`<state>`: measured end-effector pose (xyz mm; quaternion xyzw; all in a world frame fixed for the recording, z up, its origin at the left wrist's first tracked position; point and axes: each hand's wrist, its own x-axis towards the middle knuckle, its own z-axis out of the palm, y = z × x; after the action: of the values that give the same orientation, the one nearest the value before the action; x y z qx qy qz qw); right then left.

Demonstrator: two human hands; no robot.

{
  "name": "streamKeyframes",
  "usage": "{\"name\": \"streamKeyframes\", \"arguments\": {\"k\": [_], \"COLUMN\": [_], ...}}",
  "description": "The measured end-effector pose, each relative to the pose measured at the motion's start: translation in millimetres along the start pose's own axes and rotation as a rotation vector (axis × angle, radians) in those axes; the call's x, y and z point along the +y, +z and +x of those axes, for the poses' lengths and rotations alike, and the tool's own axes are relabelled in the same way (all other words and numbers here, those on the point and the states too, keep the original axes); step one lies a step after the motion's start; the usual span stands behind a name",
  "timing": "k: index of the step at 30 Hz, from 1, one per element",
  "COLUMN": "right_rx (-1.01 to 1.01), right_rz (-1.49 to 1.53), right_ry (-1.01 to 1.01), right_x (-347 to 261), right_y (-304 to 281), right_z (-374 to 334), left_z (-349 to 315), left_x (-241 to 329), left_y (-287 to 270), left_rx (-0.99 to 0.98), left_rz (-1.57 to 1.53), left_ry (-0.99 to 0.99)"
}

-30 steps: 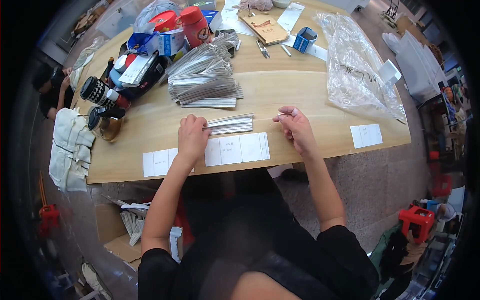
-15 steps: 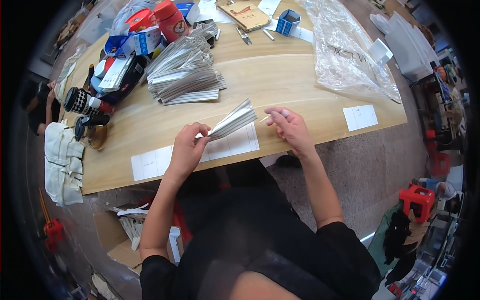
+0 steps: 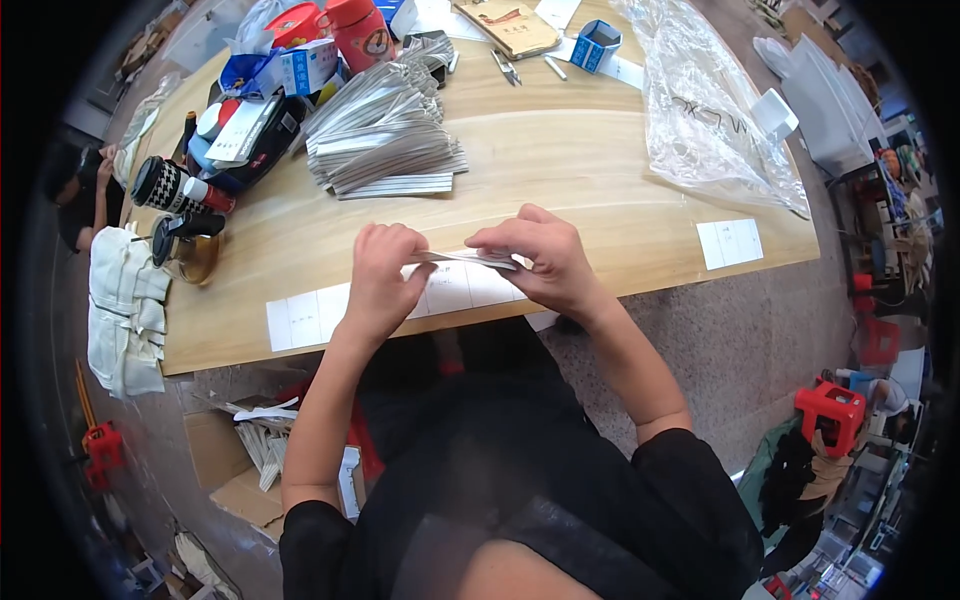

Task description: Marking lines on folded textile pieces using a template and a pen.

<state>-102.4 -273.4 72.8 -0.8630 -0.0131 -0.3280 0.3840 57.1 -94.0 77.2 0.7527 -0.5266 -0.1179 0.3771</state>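
Between my two hands a striped white-and-grey folded piece (image 3: 462, 258) is stretched nearly level, seen almost edge-on. My left hand (image 3: 382, 275) pinches one end with thumb and fingers. On the other end my right hand (image 3: 545, 262) is closed, thumb and fingers gripping it. Under them, along the table's near edge, lies a long white paper strip (image 3: 340, 308) marked off by lines. Farther away sits a heaped stack of similar striped pieces (image 3: 385, 150). Whether my right hand also holds a small thin stick is hidden by its fingers.
A red flask (image 3: 357, 38), a black bag (image 3: 262, 150), a checked cup (image 3: 165, 185) and a glass jug (image 3: 192, 258) crowd the left. Crumpled clear plastic (image 3: 700, 120) covers the far right, with a white paper (image 3: 729, 244) nearer. Scissors (image 3: 506, 68) lie at the back.
My right hand has moved left and taken the striped piece's free end. The piece has gone from slanting upward to nearly level. The thin pale stick in my right hand no longer shows.
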Motion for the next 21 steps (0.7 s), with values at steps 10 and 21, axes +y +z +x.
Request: {"name": "streamKeyframes", "arguments": {"k": [10,21], "right_rx": [-0.185,-0.079], "right_rz": [-0.081,-0.420], "right_ry": [0.432,0.271], "right_x": [5.8,8.6], "right_y": [-26.3,16.9], "right_z": [-71.2,-64.5], "left_z": [-53.3,-17.8], "left_x": [-15.2,-13.8], "left_y": [38.1,31.8], "left_rx": [0.209,0.100], "left_rz": [0.292,0.423], "left_ry": [0.195,0.259]}}
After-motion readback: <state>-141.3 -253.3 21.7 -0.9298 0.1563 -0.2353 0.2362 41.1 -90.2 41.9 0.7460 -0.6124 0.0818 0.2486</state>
